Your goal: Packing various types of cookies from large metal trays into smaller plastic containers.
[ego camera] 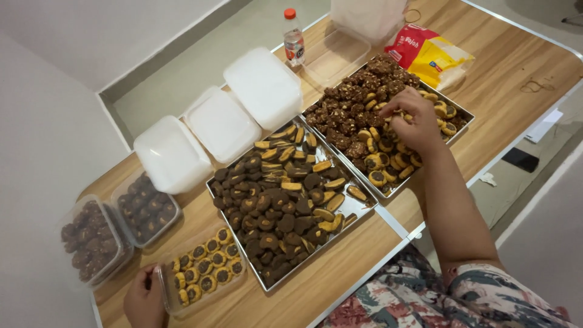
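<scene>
1. Reaching into the far baking tray [463, 113], the right hand [415, 119] has its fingers bunched on round yellow cookies with dark centres [379, 170]; whether one is pinched, I cannot tell.
2. The left hand [144, 299] grips the edge of a clear tub [234, 284], judged roughly two-thirds filled with the same cookies.
3. Two clear tubs of dark cookies [141, 209] beside it look full and unlidded.
4. Both trays remain heavily stocked; much packing appears left.
5. Three white lidded boxes [221, 123] line the far edge; a red-capped bottle [294, 37] and a red-and-yellow bag [428, 54] lie beyond.
</scene>
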